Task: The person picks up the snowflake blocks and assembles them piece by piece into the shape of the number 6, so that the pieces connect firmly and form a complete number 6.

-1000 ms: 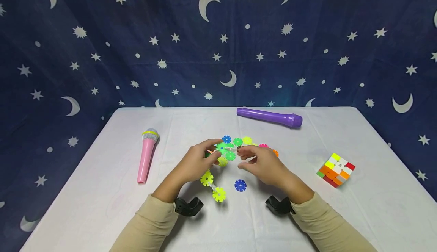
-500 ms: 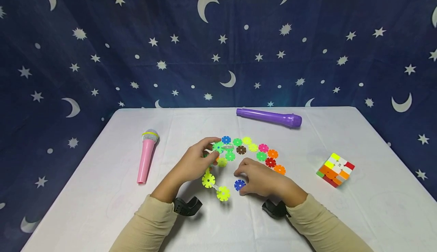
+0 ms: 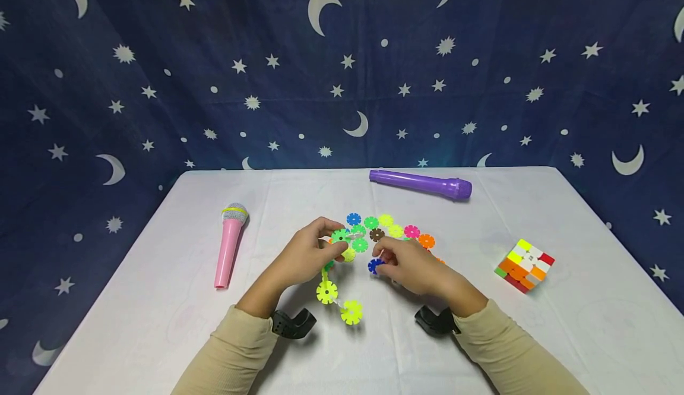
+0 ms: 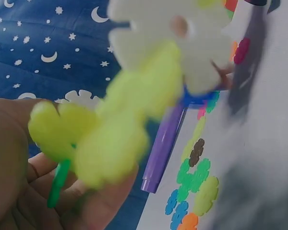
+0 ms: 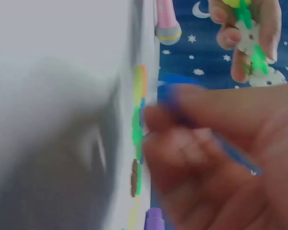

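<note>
My left hand (image 3: 307,255) grips a chain of interlocking notched plastic discs in front of me. A green disc (image 3: 340,237) shows between its thumb and fingers, and linked yellow discs (image 3: 327,292) hang below toward me. In the left wrist view, a large white disc (image 4: 149,36) and blurred yellow discs (image 4: 113,151) of the chain fill the upper middle. Just to the right, my right hand (image 3: 414,268) pinches a dark blue notched disc (image 3: 373,265) between thumb and fingers. The two hands are a short way apart, and the fingers hide part of each piece.
Loose discs lie beyond the hands, among them a brown disc (image 3: 376,235), a pink disc (image 3: 412,231) and an orange disc (image 3: 426,241). A pink toy microphone (image 3: 230,246) lies left, a purple microphone (image 3: 419,185) at the back, and a puzzle cube (image 3: 525,266) right.
My right hand came down toward me to the blue disc on the table, pinched it and brought it up and away from me. The left hand keeps its grip; the chain's yellow end shifted slightly nearer.
</note>
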A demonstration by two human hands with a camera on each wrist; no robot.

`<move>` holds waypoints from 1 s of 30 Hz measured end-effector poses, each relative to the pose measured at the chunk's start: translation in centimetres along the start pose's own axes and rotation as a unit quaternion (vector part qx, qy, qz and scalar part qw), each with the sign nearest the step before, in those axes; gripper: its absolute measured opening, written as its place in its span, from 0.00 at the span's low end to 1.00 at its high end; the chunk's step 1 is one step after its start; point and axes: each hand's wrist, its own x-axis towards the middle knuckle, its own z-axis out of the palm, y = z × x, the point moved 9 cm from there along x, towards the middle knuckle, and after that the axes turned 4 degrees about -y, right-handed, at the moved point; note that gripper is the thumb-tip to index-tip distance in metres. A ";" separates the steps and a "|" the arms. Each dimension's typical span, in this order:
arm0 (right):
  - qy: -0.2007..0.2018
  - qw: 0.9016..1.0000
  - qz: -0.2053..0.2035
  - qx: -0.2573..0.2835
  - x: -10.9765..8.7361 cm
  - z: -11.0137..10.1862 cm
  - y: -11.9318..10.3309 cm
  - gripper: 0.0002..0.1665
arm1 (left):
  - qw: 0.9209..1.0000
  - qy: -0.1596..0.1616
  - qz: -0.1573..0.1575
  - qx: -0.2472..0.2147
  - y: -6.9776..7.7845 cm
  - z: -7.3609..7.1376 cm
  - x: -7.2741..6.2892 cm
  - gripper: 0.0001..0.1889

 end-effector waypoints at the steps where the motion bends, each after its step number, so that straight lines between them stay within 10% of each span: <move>1: 0.018 0.999 -0.007 0.030 0.0 -0.5 -0.2 0.10 | 1.000 -0.001 -0.001 0.001 0.0 0.0 0.0 0.21; 13: 0.155 0.951 -0.056 0.261 -0.5 -3.3 -1.1 0.17 | 1.000 -0.009 0.016 0.025 0.4 0.5 0.0 0.20; 30: 0.166 0.958 -0.042 0.228 -0.7 -3.4 -1.1 0.22 | 1.000 -0.010 0.016 0.017 0.2 0.7 0.1 0.20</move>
